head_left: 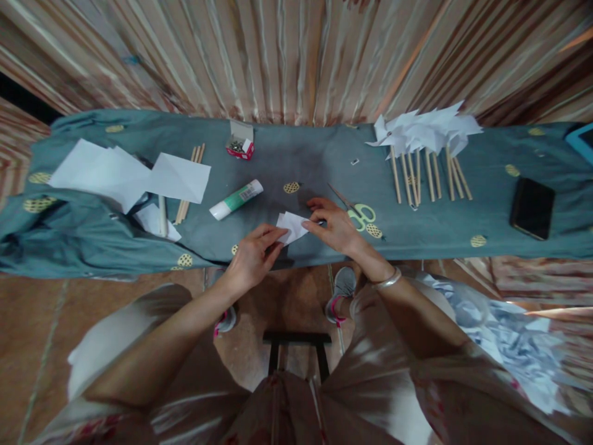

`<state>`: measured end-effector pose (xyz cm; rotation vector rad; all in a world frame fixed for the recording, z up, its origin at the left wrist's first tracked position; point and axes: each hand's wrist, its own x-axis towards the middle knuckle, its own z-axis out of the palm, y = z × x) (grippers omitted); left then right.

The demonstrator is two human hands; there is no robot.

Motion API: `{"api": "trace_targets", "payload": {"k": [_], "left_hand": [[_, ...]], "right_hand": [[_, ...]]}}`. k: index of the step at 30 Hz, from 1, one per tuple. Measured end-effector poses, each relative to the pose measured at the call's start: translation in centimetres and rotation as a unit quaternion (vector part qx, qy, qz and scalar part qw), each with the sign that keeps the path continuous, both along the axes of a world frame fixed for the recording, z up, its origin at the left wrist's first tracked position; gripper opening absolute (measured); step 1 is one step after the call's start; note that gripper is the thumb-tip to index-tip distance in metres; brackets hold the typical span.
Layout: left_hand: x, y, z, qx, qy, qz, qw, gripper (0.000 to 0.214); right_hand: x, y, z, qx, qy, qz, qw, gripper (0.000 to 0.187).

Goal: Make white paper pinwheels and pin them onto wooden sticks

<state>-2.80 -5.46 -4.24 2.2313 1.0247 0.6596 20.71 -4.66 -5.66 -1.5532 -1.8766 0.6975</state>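
Observation:
A small folded piece of white paper [291, 225] lies near the front edge of the cloth-covered table [296, 154]. My left hand [254, 254] pinches its left corner and my right hand [334, 225] holds its right side. Both hands rest on the cloth. Green-handled scissors [359, 213] lie just right of my right hand. A glue stick [235, 199] with a green label lies to the upper left of the paper.
White paper sheets [130, 176] and wooden sticks [188, 185] lie at the left. A small red box of pins [239, 147] stands behind. Paper pinwheels on sticks [426, 145] are at the right, and beyond them lies a black phone [532, 207]. A dark stool [296, 346] sits between my feet.

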Motion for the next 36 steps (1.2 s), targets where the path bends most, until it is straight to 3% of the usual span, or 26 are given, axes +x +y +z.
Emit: {"api": "trace_targets", "payload": {"k": [13,36], "left_hand": [[-0.1,0.3,-0.7,0.031,0.082,0.017,0.996,0.027],[0.0,0.6,-0.4,0.022,0.093,0.010,0.995,0.028]], "right_hand": [[-0.4,0.1,-0.1,0.015,-0.008,-0.028,0.999,0.019],[-1.1,0.1,0.0,0.016,-0.025,-0.049,0.998,0.019]]}}
